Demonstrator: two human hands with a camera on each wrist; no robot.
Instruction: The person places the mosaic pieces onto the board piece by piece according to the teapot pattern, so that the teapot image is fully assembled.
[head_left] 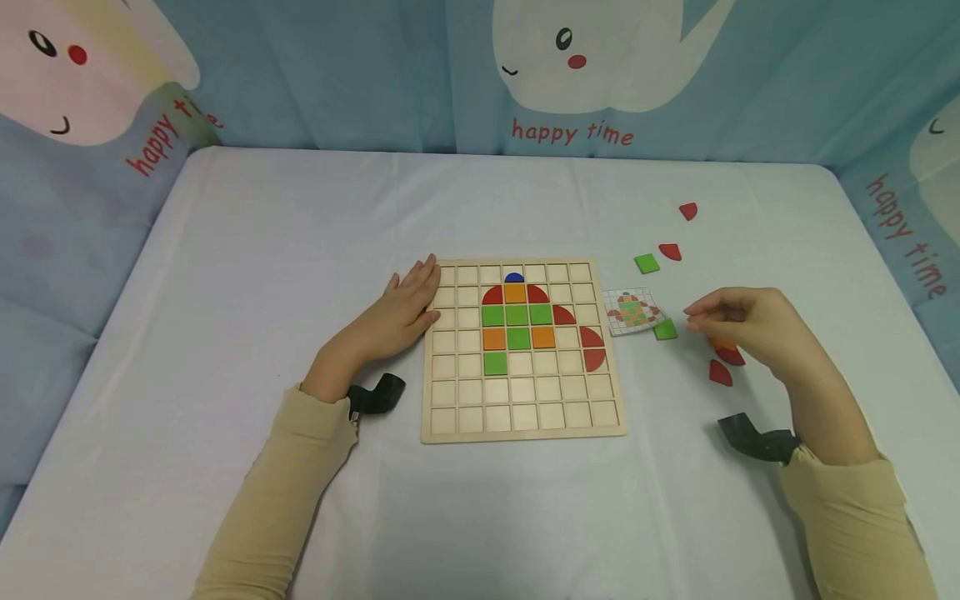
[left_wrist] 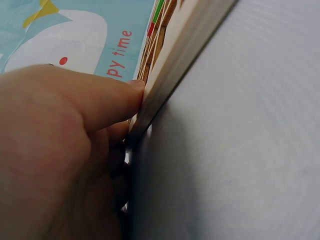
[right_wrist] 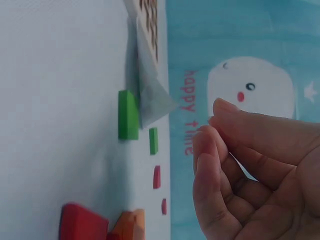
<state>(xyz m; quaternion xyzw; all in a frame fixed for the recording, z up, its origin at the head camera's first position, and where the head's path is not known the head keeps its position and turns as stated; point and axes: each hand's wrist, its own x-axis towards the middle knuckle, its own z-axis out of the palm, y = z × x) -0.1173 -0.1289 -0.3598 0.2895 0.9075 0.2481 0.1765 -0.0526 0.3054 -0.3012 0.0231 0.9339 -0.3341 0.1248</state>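
Rested the left hand (head_left: 401,310), with fingers nearly straight and thumb touching the rim, against the left edge of the pale wooden square grid board (head_left: 524,417), with flat red, green, orange and blue pieces (head_left: 517,315) in some cells. Held the right hand (head_left: 757,325) apart from the board's right edge, with fingers curled and thumb tip close to the index finger, gripping nothing visible. Had a white patterned card (head_left: 632,311) by the board's right edge, a loose green square piece (head_left: 666,330) between board and right fingertips, and a loose orange piece (head_left: 723,342) and red quarter-circle piece (head_left: 720,373) farther right, near that hand.
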